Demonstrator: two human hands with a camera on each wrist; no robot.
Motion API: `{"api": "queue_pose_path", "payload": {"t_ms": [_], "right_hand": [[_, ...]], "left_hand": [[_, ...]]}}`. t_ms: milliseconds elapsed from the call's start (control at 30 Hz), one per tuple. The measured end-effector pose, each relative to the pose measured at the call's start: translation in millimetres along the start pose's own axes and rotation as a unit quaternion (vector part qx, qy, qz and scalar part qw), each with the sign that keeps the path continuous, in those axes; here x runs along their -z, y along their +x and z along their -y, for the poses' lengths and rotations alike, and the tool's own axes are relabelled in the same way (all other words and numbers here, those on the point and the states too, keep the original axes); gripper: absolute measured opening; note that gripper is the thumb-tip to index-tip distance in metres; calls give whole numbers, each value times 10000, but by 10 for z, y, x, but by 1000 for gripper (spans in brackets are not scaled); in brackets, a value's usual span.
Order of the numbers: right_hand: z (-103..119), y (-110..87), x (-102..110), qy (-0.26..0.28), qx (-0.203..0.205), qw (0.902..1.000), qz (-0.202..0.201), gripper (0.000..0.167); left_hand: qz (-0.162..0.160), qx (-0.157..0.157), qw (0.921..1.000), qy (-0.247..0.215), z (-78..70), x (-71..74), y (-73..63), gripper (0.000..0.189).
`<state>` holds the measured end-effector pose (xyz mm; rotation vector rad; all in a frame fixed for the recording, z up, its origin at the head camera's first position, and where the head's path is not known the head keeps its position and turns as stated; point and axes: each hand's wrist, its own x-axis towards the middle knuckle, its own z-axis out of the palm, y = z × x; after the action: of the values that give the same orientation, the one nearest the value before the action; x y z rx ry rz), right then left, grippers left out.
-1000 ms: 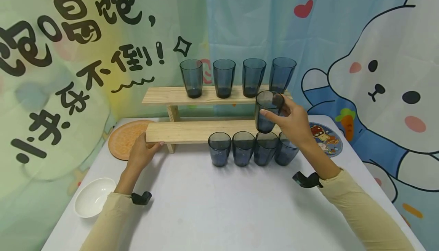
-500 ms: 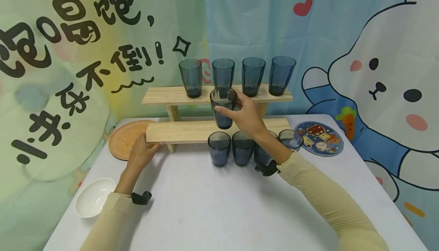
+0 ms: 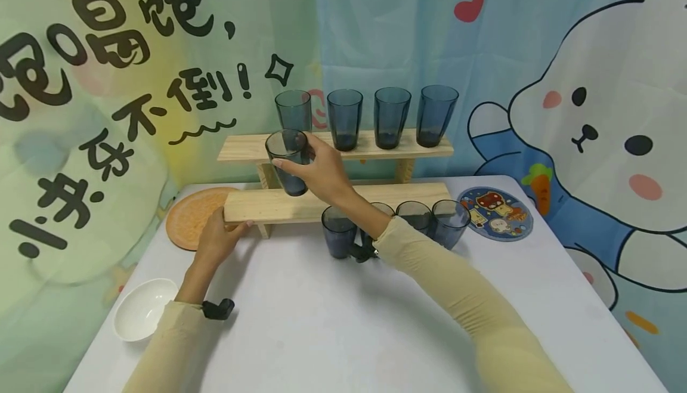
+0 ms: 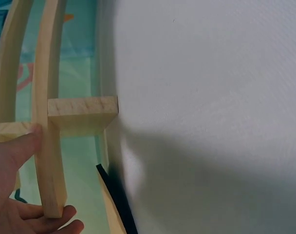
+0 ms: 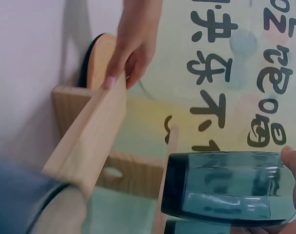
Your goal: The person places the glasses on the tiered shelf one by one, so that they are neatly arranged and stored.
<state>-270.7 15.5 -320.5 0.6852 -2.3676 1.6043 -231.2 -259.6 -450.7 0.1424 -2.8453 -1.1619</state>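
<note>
My right hand [image 3: 327, 172] holds a dark blue drinking glass [image 3: 290, 163] upright by its side, in front of the upper shelf and above the left part of the lower shelf. In the right wrist view the tumbler [image 5: 226, 187] lies between thumb and fingers, most of the hand out of frame. The left hand [image 3: 217, 239] grips the left end of the two-tier wooden rack's lower shelf [image 3: 247, 207]; the left wrist view has its thumb on one side of the board [image 4: 50, 161] and fingers round the end. Several like glasses [image 3: 392, 118] stand along the upper shelf [image 3: 241, 148].
On the white table [image 3: 322, 333], several more glasses [image 3: 451, 226] stand in a row before the rack, partly behind my right forearm. A white bowl [image 3: 145, 309] and orange round mat [image 3: 185, 220] lie left, a blue patterned mat [image 3: 496, 214] right.
My right hand has carried the glass leftward, from the right end of the rack to near its left end. The left hand keeps its grip on the shelf end.
</note>
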Motion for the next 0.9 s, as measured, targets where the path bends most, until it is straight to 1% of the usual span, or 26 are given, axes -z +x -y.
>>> {"api": "queue_pose_path", "payload": {"t_ms": [133,267,367,500,600,733,900], "right_hand": [[121,139,-215,-73,-58,10000,23,69],[203,279,-379,44,-117,9999,43,74],[245,376,-478,96,-163,9998,72,80],[304,487,-586,-8,-367,9993,61,90],[369,565,-653,-126,-533,9985,30,94],[427,679,-734,-188,-740,9971,-63,95],[432,819,-830,-122,-668,9974,-256,88]], "left_hand": [[-63,5,10000,5,17,19,-1,87],[-93,-42,9999,-46,27,15,10,86],[-94,-57,9999,-84,25,9,16,85],[-78,-35,9999,-97,9,2,8,84],[-67,0,10000,-57,-1,2,2,85],[-75,3,10000,7,-1,-1,6,86],[-117,-20,9999,-19,3,-5,11,84]]}}
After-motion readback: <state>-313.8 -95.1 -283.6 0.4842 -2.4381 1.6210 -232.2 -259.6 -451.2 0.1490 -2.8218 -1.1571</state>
